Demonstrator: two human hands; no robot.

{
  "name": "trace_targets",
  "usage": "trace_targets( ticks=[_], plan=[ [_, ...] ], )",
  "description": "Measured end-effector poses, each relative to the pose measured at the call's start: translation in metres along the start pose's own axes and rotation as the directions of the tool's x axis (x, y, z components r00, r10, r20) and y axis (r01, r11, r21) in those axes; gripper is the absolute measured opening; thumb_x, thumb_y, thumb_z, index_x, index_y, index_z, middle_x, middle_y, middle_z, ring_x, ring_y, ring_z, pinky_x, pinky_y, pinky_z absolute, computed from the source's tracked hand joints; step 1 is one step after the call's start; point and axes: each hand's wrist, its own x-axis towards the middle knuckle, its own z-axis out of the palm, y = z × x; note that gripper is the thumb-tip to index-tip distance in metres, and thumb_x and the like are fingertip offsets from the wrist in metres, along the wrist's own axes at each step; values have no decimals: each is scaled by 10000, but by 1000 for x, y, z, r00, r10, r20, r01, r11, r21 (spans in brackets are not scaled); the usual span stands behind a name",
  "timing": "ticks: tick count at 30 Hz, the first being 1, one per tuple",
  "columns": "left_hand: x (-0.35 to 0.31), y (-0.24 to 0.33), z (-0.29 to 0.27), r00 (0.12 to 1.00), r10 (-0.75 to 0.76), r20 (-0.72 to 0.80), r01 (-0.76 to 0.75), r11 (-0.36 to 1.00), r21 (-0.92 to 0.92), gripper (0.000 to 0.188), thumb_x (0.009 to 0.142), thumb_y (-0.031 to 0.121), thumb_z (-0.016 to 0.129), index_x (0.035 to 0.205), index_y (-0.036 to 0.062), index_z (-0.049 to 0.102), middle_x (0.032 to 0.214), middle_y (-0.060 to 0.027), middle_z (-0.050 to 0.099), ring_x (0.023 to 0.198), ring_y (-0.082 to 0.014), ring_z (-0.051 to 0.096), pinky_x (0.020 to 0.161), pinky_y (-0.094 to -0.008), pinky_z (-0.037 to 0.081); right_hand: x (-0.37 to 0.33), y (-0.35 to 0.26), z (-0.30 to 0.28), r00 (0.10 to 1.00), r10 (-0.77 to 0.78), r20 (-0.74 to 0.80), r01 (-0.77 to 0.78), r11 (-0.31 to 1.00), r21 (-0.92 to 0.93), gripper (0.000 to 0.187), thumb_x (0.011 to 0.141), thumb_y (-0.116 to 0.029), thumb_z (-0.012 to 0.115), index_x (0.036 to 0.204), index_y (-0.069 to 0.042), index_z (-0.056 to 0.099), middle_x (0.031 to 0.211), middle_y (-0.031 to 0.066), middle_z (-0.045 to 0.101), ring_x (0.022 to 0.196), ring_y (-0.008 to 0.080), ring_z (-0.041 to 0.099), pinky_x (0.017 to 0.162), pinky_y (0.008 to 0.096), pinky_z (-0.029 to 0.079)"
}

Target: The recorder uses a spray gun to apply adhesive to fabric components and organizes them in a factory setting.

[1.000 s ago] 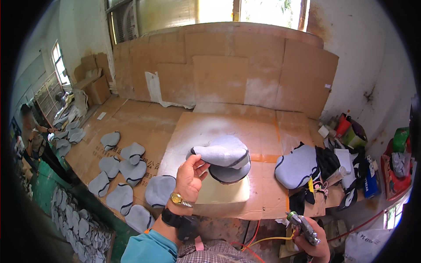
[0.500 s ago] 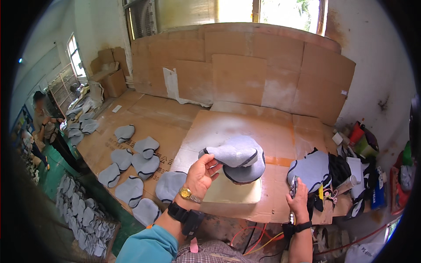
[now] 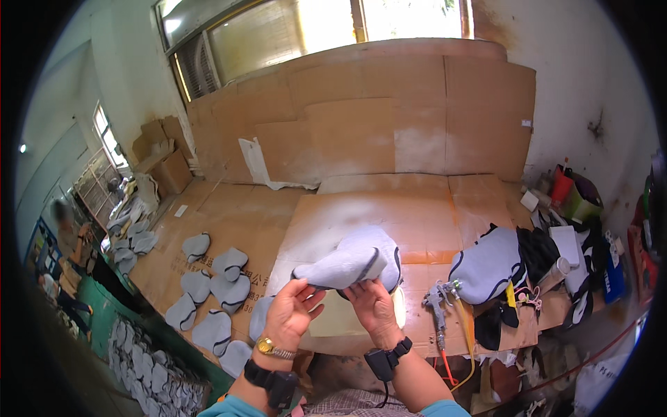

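Observation:
A grey fabric piece with black edging [image 3: 340, 270] is held up between my two hands above the pale block. At its left end, my left hand [image 3: 292, 313] pinches the lower edge between thumb and fingers. My right hand [image 3: 374, 309] grips its lower edge further right, with the fingertips partly hidden by the fabric. Behind the held piece, more grey fabric [image 3: 368, 240] rests on the cream-coloured block [image 3: 326, 322]. To the right of my right hand, a metal spray gun [image 3: 438, 302] sits at the table edge with its hose running down.
Several similar grey pieces [image 3: 231, 290] lie on the cardboard-covered table [image 3: 278, 208] at left. On the right are a stack of grey pieces [image 3: 486, 264], black cloth and scissors [image 3: 529, 297]. A cardboard screen [image 3: 354, 132] stands behind. A person [image 3: 73, 243] stands at far left.
My right hand has let go of the spray gun at the right and moved left onto the grey fabric piece. The view has shifted slightly.

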Motion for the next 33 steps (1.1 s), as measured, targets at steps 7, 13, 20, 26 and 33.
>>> trace_targets(
  ticks=[7,13,20,26,33],
  plan=[
    [-20,5,5,997,32,67,-29,998,-47,76,770,182,590,724,122,596,708,-24,642,828,-254,611,914,-491,331,-14,-47,14,982,-146,117,150,988,-23,135,870,-90,503,993,-62,552,993,98,618,982,242,577,930,416,425],
    [-34,1,13,993,49,111,-45,998,-37,60,769,163,597,769,107,618,747,-28,651,867,-253,604,921,-483,354,-13,-51,32,981,-194,5,194,979,-55,203,878,-81,493,1080,-87,488,1026,94,588,959,240,573,894,409,450],
    [-52,-14,8,982,6,190,6,998,-62,58,784,155,617,818,111,600,815,-43,642,878,-244,617,865,-385,393,-16,-56,28,944,-303,-133,270,937,-220,347,816,-31,526,1148,-108,465,1049,72,579,956,208,572,838,366,477],
    [-83,13,-21,968,154,200,-110,971,-214,108,793,160,608,864,80,599,859,-74,641,888,-252,613,877,-393,399,-20,-59,45,928,-352,-125,302,904,-302,337,838,-40,498,1169,-102,476,1030,75,593,914,182,585,807,324,480],
    [-119,81,-111,891,448,-75,-449,843,-296,162,767,199,612,888,91,613,873,-52,648,857,-253,618,917,-514,375,-5,-38,101,951,-308,37,287,830,-479,378,825,2,453,1202,-21,464,1030,111,558,951,192,562,875,315,451]
  ],
)
